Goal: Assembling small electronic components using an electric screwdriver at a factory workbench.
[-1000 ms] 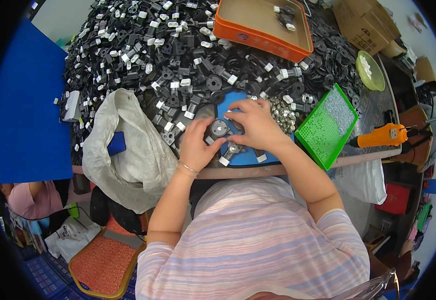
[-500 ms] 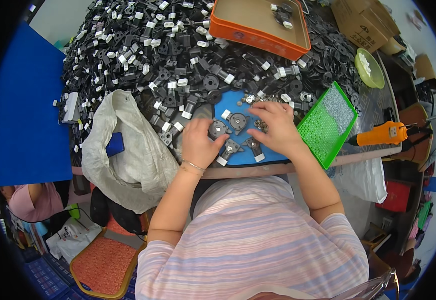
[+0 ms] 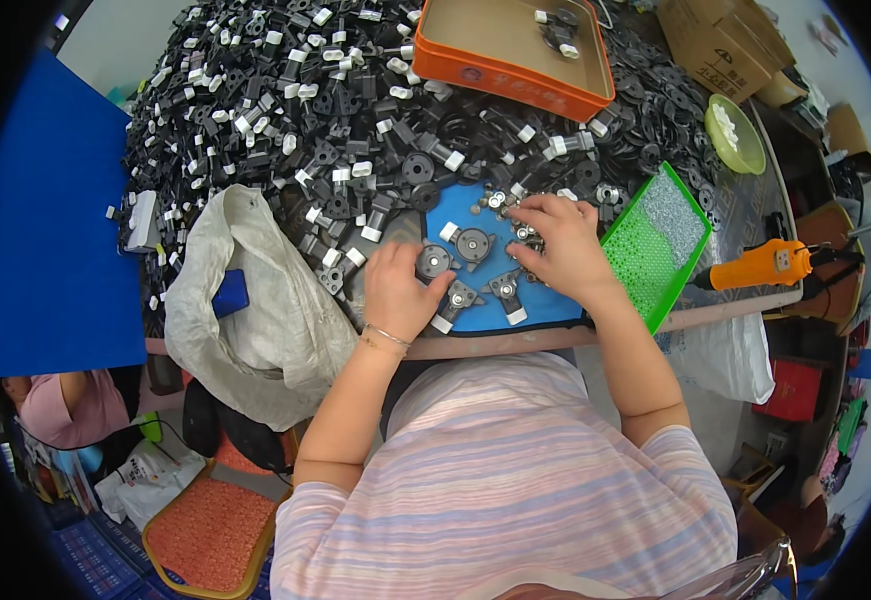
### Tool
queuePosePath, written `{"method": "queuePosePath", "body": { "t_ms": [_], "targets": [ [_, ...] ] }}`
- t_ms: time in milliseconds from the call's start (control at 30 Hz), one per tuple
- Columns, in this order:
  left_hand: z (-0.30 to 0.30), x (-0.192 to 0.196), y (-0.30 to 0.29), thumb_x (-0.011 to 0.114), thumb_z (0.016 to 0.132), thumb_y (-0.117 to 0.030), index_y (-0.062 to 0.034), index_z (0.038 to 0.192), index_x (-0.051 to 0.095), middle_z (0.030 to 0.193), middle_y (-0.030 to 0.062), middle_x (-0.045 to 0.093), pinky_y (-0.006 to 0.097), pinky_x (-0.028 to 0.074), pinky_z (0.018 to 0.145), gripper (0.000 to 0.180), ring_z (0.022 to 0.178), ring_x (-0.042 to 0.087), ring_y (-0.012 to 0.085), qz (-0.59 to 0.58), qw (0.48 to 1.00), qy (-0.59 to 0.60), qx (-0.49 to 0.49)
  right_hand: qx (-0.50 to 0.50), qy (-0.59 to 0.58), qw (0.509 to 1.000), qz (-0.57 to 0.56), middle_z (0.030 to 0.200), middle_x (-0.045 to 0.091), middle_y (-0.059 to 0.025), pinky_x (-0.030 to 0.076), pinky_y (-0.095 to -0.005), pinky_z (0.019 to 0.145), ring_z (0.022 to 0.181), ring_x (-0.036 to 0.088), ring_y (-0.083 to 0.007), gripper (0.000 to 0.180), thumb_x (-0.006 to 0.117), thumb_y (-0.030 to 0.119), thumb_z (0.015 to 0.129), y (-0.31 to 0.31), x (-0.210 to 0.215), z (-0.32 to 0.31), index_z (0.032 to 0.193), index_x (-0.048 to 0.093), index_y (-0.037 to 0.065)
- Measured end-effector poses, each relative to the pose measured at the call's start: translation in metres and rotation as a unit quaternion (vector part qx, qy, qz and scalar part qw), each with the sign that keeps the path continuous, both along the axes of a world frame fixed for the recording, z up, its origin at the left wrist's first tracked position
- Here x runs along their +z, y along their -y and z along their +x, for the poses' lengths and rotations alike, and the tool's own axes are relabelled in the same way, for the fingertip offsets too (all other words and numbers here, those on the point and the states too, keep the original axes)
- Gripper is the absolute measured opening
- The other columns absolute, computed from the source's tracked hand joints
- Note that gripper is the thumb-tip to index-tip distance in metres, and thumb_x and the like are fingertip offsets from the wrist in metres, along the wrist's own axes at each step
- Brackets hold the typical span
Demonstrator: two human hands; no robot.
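My left hand curls round a grey plastic fitting with a round disc head, thumb and fingers at its edges; the palm hides the rest of it. Beside it on a blue mat lie several like fittings, among them one with a white end cap and one pointing toward me. My right hand is over a small heap of metal pieces at the mat's right side. Its thumb and forefinger are apart, with pieces showing between them; the other fingertips are partly hidden.
A big pile of black parts with white caps covers the table's back and left. An orange box, a green tray of small pieces, a pale green bowl and an orange power screwdriver stand right. A whitish sack hangs left.
My right hand has shifted slightly right and away from me, its thumb now farther from the fittings and nearer the metal pieces. My left hand stays on the same fitting.
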State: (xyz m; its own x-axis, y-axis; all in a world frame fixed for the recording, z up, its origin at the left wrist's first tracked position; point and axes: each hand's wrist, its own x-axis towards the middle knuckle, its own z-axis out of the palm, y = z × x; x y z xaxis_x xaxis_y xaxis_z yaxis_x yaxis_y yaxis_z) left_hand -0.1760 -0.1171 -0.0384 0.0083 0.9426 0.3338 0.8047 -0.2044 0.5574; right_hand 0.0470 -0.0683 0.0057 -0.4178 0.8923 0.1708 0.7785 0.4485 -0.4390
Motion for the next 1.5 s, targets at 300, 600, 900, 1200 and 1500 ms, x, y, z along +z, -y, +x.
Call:
{"method": "queuePosePath", "body": {
  "t_ms": [300, 600, 900, 1200, 1500],
  "targets": [
    [-0.001, 0.002, -0.001, 0.080, 0.059, -0.020, -0.0020, 0.089, 0.062, 0.081, 0.0121, 0.057, 0.038, 0.045, 0.070, 0.040, 0.078, 0.054, 0.0308, -0.014, 1.000, 0.013, -0.022, 0.031, 0.005, 0.999, -0.006, 0.111, 0.056, -0.0039, 0.027, -0.0442, 0.097, 0.107, 0.051, -0.0218, 0.040, 0.073, 0.023, 0.069, 0.004, -0.005, -0.011, 0.107, 0.064, 0.013],
    [0.001, 0.007, -0.003, 0.079, 0.059, -0.020, -0.0010, 0.090, 0.063, 0.085, 0.0132, 0.057, 0.039, 0.044, 0.075, 0.039, 0.083, 0.055, 0.0326, -0.049, 0.999, -0.002, -0.008, 0.078, -0.004, 0.997, 0.008, 0.112, 0.055, -0.0036, 0.028, -0.0436, 0.097, 0.110, 0.048, -0.0249, 0.037, 0.073, 0.024, 0.070, 0.008, -0.006, -0.024, 0.105, 0.065, 0.016],
    [0.000, 0.005, -0.005, 0.079, 0.059, -0.020, -0.0007, 0.089, 0.064, 0.086, 0.0133, 0.057, 0.039, 0.045, 0.075, 0.039, 0.084, 0.055, 0.0323, -0.063, 0.998, 0.002, -0.017, 0.084, -0.007, 0.996, 0.012, 0.112, 0.055, -0.0032, 0.027, -0.0437, 0.097, 0.109, 0.048, -0.0230, 0.035, 0.073, 0.024, 0.070, 0.010, -0.008, -0.025, 0.104, 0.065, 0.016],
    [-0.005, 0.003, -0.002, 0.080, 0.058, -0.019, -0.0016, 0.089, 0.064, 0.085, 0.0127, 0.058, 0.039, 0.044, 0.075, 0.040, 0.083, 0.055, 0.0316, -0.038, 0.999, -0.007, -0.007, -0.014, 0.081, 0.997, 0.007, 0.104, 0.058, -0.0035, 0.033, -0.0438, 0.094, 0.104, 0.052, -0.0209, 0.031, 0.070, 0.016, 0.071, -0.014, 0.001, -0.009, 0.102, 0.065, 0.013],
    [-0.006, 0.008, 0.001, 0.080, 0.059, -0.024, -0.0022, 0.096, 0.062, 0.090, 0.0129, 0.057, 0.039, 0.043, 0.076, 0.047, 0.086, 0.053, 0.0316, -0.033, 0.999, -0.036, -0.005, -0.021, 0.094, 0.993, 0.073, 0.094, 0.057, -0.0061, 0.048, -0.0377, 0.076, 0.092, 0.058, -0.0261, 0.033, 0.072, 0.017, 0.067, -0.067, -0.014, -0.052, 0.098, 0.062, 0.009]
  ]
}}
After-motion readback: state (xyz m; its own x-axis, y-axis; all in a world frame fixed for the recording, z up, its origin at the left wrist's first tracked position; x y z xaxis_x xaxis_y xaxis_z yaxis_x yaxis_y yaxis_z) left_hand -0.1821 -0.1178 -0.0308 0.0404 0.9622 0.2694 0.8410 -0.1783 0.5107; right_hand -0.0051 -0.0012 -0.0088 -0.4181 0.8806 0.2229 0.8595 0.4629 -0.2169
